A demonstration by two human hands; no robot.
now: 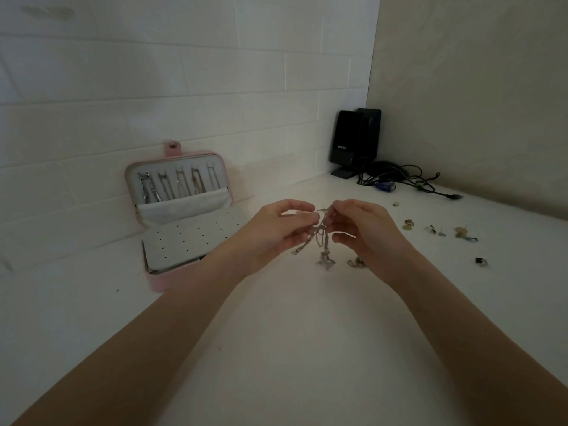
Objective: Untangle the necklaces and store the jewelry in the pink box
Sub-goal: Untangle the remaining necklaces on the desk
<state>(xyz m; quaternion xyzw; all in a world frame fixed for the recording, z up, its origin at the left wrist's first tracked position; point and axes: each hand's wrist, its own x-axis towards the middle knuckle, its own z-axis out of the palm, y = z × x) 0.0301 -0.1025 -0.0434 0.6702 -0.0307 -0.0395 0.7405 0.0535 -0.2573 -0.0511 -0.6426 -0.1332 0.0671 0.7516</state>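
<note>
Head view shows both hands at the middle, above the white bench (292,348). Left hand (273,235) and right hand (365,232) each pinch the tangled necklaces (321,241) in a closed grip. Pink box (181,219) sits open at nine o'clock. Small earrings (442,230) lie at three o'clock.

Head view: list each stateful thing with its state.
Pink jewelry box: open, lid against wall, chains hung inside.
Tangled silver necklaces: knotted, held above the counter.
Left hand: pinches the chains.
Right hand: pinches the chains.
Small loose earrings: scattered on counter.
</note>
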